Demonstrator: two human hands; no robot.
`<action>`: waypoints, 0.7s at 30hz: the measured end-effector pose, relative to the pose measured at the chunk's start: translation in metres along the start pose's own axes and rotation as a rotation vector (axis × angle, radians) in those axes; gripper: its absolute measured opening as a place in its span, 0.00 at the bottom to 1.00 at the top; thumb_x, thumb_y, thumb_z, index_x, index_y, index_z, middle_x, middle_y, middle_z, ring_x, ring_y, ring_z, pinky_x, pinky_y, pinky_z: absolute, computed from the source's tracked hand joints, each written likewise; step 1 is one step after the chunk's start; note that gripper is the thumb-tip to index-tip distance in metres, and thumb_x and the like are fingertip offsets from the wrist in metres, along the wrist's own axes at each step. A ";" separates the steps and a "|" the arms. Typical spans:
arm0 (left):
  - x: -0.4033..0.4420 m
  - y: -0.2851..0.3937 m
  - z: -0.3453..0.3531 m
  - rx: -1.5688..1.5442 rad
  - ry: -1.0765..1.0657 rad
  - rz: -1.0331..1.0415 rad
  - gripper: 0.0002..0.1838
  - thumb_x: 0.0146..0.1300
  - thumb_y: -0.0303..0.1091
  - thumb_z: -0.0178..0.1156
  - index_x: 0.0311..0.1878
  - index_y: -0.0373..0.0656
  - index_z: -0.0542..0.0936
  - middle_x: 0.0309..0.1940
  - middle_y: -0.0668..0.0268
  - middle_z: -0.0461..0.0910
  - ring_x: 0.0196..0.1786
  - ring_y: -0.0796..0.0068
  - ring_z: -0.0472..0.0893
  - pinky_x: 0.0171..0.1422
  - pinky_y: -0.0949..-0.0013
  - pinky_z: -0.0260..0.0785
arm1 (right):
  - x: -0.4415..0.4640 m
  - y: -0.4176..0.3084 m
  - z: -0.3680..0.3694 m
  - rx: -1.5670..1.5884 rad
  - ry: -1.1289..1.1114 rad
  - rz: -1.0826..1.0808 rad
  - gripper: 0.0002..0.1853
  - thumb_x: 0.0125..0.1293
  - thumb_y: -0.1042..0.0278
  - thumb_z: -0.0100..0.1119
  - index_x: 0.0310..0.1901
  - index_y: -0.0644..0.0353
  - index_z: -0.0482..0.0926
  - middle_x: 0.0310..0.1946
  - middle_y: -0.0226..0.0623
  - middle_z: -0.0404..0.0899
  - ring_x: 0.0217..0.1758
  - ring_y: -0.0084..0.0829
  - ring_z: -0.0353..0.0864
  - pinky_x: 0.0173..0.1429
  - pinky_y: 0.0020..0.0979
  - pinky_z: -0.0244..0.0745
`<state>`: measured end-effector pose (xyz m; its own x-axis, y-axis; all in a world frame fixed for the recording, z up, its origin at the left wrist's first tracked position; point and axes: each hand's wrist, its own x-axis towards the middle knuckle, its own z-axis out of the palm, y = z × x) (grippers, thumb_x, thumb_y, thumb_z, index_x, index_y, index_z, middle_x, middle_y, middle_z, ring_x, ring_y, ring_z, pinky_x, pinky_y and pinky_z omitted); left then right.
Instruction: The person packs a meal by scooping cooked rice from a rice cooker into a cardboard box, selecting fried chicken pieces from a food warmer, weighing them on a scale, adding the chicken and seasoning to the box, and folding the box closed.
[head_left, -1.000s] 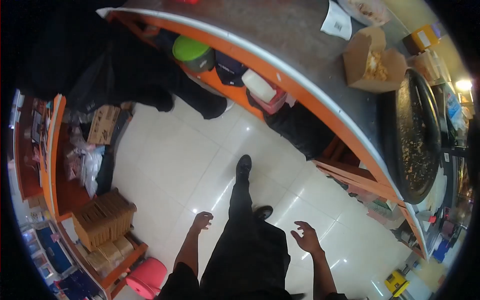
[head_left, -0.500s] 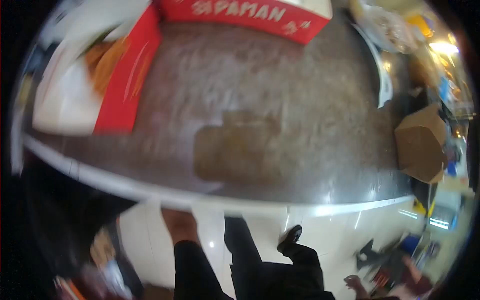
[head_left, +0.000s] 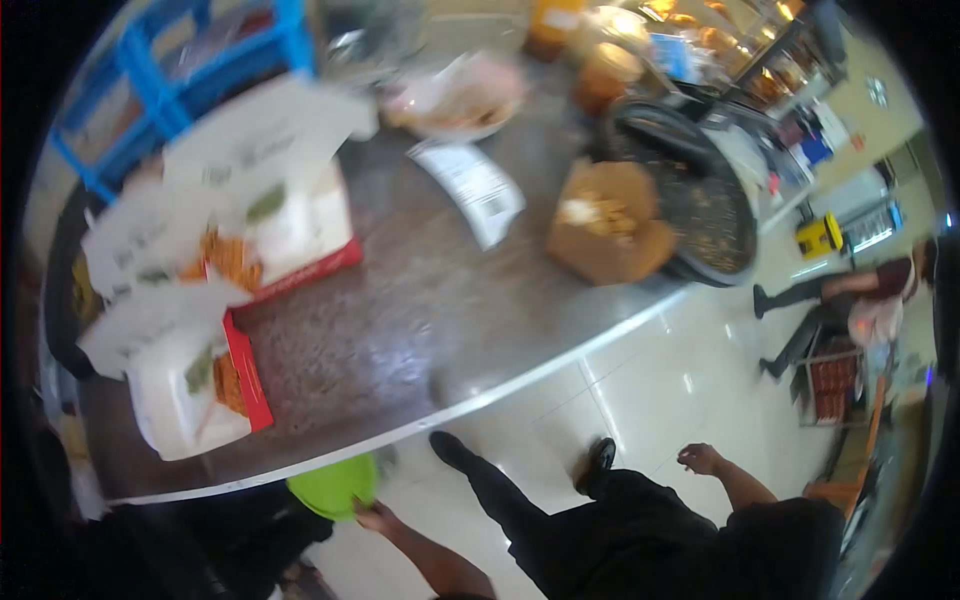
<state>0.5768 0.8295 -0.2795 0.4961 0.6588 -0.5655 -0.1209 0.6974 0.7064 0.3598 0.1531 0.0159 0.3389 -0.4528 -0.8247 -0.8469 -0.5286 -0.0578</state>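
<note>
At the near edge of the counter, my left hand (head_left: pixel 376 517) has its fingers closed on the rim of a bright green round dish (head_left: pixel 338 486), partly hidden below the edge. My right hand (head_left: pixel 700 459) hangs over the floor beside my body, its fingers curled. Something small and pale shows at those fingertips, too blurred to name. Nearest my left hand on the counter is an open red-and-white box (head_left: pixel 254 385) with fried food and a green leaf. Behind it stands a second open box (head_left: pixel 318 272) with similar contents.
On the brown counter (head_left: pixel 400 340) lie a printed paper slip (head_left: pixel 478 190), a brown carton (head_left: pixel 598 255) with food pieces and a large black round pan (head_left: pixel 722 225). Blue crates (head_left: pixel 160 75) stand at the back left. Another person (head_left: pixel 865 295) is on the floor to the right.
My view has turned right and widened, showing more counter and floor. The green dish in my left hand has come into sight. My right hand appears higher in view.
</note>
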 end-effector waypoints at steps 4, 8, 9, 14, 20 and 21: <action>-0.244 0.074 0.000 0.227 -0.144 -0.060 0.24 0.61 0.29 0.57 0.60 0.31 0.70 0.58 0.54 0.73 0.59 0.61 0.74 0.64 0.60 0.65 | -0.017 0.034 -0.023 0.162 -0.035 -0.039 0.21 0.59 0.52 0.60 0.46 0.61 0.82 0.36 0.44 0.85 0.39 0.36 0.86 0.49 0.35 0.79; -0.409 0.173 0.028 0.462 -0.138 -0.101 0.17 0.62 0.29 0.59 0.53 0.33 0.74 0.44 0.59 0.78 0.47 0.64 0.76 0.53 0.61 0.71 | 0.054 0.117 -0.004 -0.208 0.016 -0.340 0.24 0.58 0.48 0.59 0.46 0.60 0.82 0.45 0.49 0.82 0.53 0.48 0.79 0.59 0.43 0.73; -0.431 0.187 0.049 0.524 -0.157 -0.100 0.17 0.62 0.29 0.59 0.54 0.34 0.74 0.44 0.59 0.78 0.47 0.64 0.76 0.53 0.61 0.71 | 0.070 0.127 0.001 -0.336 -0.029 -0.390 0.24 0.58 0.47 0.58 0.45 0.60 0.82 0.45 0.51 0.81 0.54 0.49 0.78 0.60 0.45 0.71; -0.483 0.182 0.257 0.541 -0.514 0.145 0.17 0.63 0.30 0.58 0.55 0.34 0.74 0.43 0.58 0.78 0.47 0.64 0.77 0.53 0.61 0.71 | 0.067 0.046 -0.030 -0.004 0.103 -0.761 0.23 0.61 0.46 0.55 0.42 0.61 0.81 0.44 0.52 0.80 0.48 0.52 0.79 0.52 0.46 0.73; -0.524 0.195 0.390 0.411 -0.656 0.312 0.17 0.65 0.30 0.57 0.56 0.35 0.74 0.42 0.57 0.79 0.47 0.64 0.77 0.53 0.61 0.72 | -0.046 -0.133 -0.150 0.371 0.196 -1.263 0.17 0.64 0.58 0.56 0.46 0.63 0.78 0.38 0.46 0.82 0.41 0.44 0.82 0.46 0.40 0.76; -0.522 0.199 0.403 0.393 -0.668 0.316 0.17 0.65 0.30 0.56 0.56 0.35 0.74 0.41 0.57 0.79 0.47 0.64 0.77 0.53 0.61 0.72 | -0.062 -0.159 -0.164 0.409 0.142 -1.305 0.17 0.64 0.60 0.57 0.48 0.65 0.77 0.40 0.46 0.82 0.41 0.41 0.83 0.46 0.38 0.77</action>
<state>0.6402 0.5107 0.3281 0.9095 0.4145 -0.0316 -0.0929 0.2768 0.9564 0.5403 0.1476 0.1685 0.9924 0.1222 0.0178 0.0642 -0.3872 -0.9198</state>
